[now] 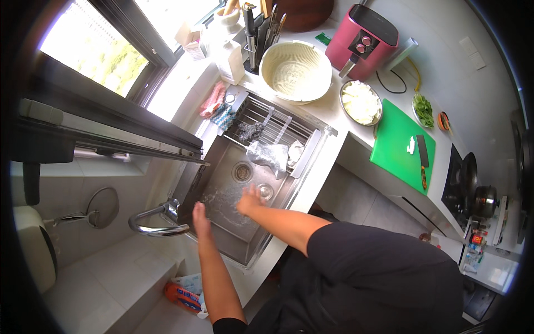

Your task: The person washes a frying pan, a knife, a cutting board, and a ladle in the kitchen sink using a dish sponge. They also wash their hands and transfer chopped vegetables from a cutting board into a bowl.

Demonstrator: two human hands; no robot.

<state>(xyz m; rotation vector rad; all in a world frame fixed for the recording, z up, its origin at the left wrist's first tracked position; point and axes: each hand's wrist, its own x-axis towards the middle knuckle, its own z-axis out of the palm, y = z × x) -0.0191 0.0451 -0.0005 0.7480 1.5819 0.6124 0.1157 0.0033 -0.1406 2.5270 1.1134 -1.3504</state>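
Note:
My left hand (201, 218) is over the left part of the steel sink (224, 225), beside the curved chrome tap (158, 227), with its fingers extended and nothing in it. My right hand (250, 199) hangs over the sink basin near the drain (242, 172), fingers apart and empty. Water shows on the sink floor. A slatted drying rack (272, 119) lies across the far end of the sink, holding crumpled clear plastic (268, 157) and a pale lump I cannot make out. Pink (213, 101) and blue patterned cloths (222, 116) sit at the sink's far left corner.
At the back are a cream colander (295, 72), a knife block (253, 55) and a pink air fryer (361, 42). On the right are chopped pale vegetables (359, 101), a green board (397, 167) with a cleaver (423, 153), greens (423, 111) and a stove (453, 192). An open window frame juts in from the left.

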